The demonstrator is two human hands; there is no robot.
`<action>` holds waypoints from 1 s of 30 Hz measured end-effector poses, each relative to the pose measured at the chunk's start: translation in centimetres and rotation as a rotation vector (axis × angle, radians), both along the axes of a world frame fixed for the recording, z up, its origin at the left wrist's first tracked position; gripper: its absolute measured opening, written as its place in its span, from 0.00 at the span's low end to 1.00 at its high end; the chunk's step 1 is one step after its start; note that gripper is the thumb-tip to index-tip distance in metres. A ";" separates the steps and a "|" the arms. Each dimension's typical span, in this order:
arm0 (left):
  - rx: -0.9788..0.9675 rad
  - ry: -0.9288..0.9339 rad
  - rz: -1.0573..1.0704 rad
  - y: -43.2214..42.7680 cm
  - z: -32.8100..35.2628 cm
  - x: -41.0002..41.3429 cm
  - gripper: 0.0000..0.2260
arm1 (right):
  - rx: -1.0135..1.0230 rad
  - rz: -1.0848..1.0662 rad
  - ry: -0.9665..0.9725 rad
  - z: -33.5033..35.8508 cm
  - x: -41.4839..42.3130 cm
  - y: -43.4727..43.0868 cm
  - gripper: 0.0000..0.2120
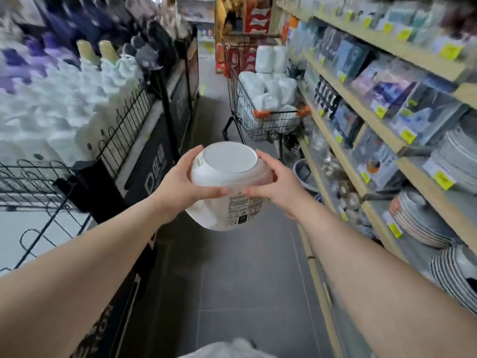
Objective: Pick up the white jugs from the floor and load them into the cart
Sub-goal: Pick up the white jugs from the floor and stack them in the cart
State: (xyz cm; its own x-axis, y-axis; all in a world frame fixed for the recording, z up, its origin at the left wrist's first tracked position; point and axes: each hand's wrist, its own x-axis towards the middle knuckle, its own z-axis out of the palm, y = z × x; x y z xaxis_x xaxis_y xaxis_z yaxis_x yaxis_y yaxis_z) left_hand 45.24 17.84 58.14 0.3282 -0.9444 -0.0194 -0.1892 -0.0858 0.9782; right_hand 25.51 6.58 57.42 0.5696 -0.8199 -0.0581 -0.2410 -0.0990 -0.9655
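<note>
I hold a white jug (229,177) in front of me with both hands, its flat round bottom turned up towards the camera and a printed label on its lower side. My left hand (180,183) grips its left side and my right hand (275,187) grips its right side. Further down the aisle stands a black wire cart (260,125) with orange handle ends, piled high with several white jugs (271,83). The cart is well beyond arm's reach.
Wooden shelves (382,140) with boxed goods and stacked plates (423,223) run along the right. On the left a black wire-fenced display (124,125) holds many white bottles. The dark tiled floor (232,293) runs between them towards the cart.
</note>
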 end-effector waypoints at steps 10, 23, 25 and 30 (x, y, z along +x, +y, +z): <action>0.007 -0.007 0.107 -14.7 0.6 8.7 0.57 | 0.020 0.118 -0.038 0.2 10.4 -17.4 0.49; -0.021 -0.020 0.042 -40.6 1.7 27.5 0.56 | 0.001 0.017 -0.100 1.2 27.9 -41.3 0.46; -0.030 -0.018 0.036 -44.4 1.9 29.8 0.56 | -0.012 0.008 -0.094 1.5 30.0 -44.9 0.46; -0.032 -0.045 0.043 -54.0 1.4 34.6 0.54 | -0.012 -0.003 -0.085 1.1 34.6 -54.5 0.47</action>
